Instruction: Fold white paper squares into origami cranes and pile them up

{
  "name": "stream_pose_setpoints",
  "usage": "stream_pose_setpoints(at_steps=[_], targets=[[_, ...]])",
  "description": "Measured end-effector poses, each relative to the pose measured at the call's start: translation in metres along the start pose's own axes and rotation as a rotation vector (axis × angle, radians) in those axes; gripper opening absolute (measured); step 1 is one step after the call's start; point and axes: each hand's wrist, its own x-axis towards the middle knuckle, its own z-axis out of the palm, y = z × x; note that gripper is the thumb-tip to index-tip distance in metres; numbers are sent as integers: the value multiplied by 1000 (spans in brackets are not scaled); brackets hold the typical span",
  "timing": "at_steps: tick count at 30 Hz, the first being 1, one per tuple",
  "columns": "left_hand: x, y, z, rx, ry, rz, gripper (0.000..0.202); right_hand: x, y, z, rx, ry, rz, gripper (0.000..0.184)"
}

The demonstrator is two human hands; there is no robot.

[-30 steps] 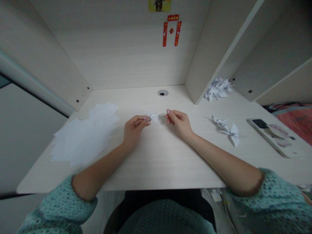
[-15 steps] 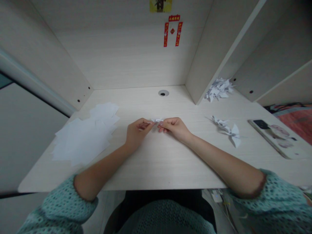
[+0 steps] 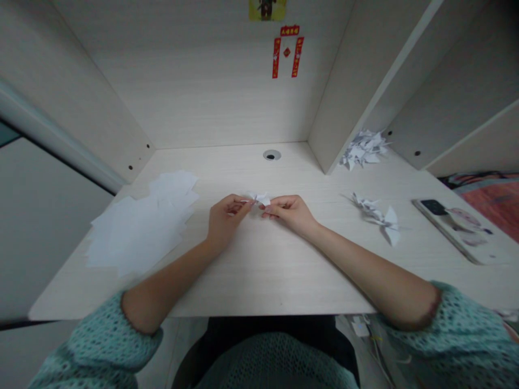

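A small folded white paper piece [image 3: 258, 198] is held just above the middle of the pale wooden desk [image 3: 267, 270]. My left hand [image 3: 224, 218] pinches its left end with thumb and fingertips. My right hand [image 3: 290, 212] pinches its right end, the other fingers curled under. Both hands are close together, almost touching. Most of the paper piece is hidden by the fingers.
A loose stack of white paper sheets [image 3: 138, 224] lies at the left. Folded paper figures [image 3: 377, 214] lie at the right, with a heap of more folded figures [image 3: 364, 147] in the shelf corner behind. A phone [image 3: 452, 225] lies far right. A cable hole [image 3: 271, 155] is at the back.
My right hand moved left to the paper piece and closed on it, bringing both hands together. In the last half second the paper has lifted and opened slightly between the fingertips.
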Motion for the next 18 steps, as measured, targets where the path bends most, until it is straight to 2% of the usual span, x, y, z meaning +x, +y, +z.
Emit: stream_pose_setpoints(at_steps=[6, 11, 14, 18], targets=[[0, 1, 1, -41, -26, -26, 27, -1, 2, 0, -36, -17, -25, 21], [4, -5, 0, -98, -27, -81, 29, -3, 2, -1, -123, 35, -27, 24], [9, -11, -1, -114, -12, -151, 28, -3, 0, -3, -183, 156, -103, 27], [11, -14, -1, -94, -4, -174, 24, 1, -3, -8, -299, 389, -311, 21]])
